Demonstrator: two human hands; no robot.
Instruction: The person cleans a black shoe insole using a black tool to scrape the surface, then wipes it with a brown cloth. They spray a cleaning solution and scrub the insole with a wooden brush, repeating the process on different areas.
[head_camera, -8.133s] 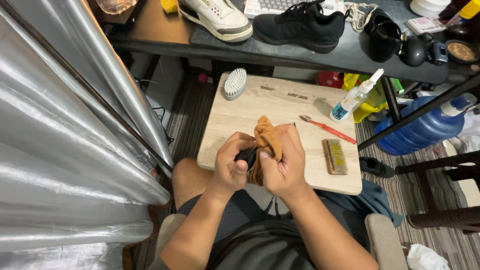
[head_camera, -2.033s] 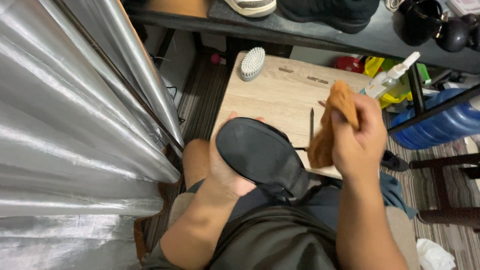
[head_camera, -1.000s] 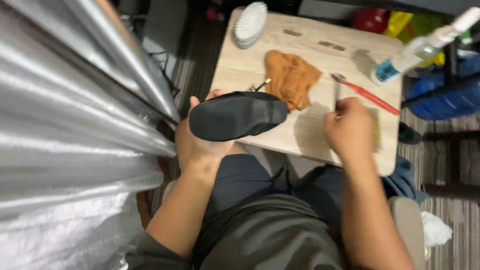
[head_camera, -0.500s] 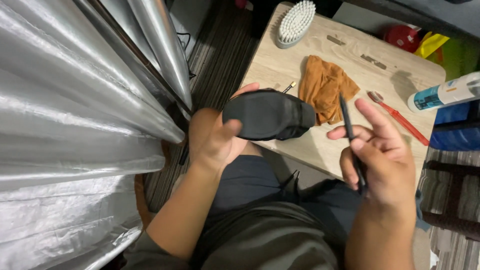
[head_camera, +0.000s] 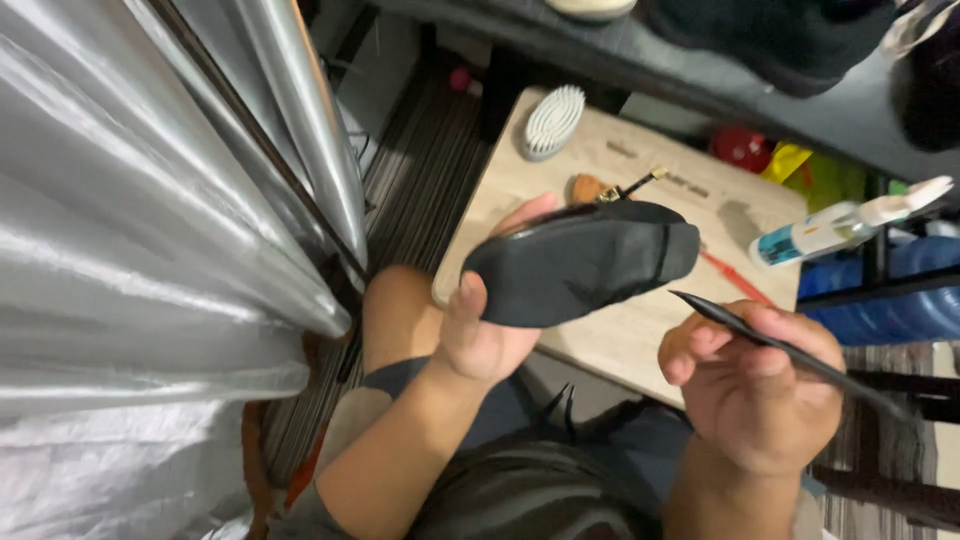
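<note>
Wooden surface lies past the lap; nearest, the right hand pinches a thin, light, stiff black tool mid-shaft. Beyond, over the near-left corner, the left hand's fingers wrap a black shoe, sole up: light, flexible, best gripped around its narrow middle.

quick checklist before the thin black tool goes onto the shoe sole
1. Left hand grips black shoe firmly: ok.
2. Sole faces up toward the camera: ok.
3. Right hand holds thin black tool: ok.
4. Tool tip points at the sole but is apart from it: ok.
5. White brush and spray bottle lie clear on the wooden board: ok.
6. Dirt left on sole: cannot tell.
</note>
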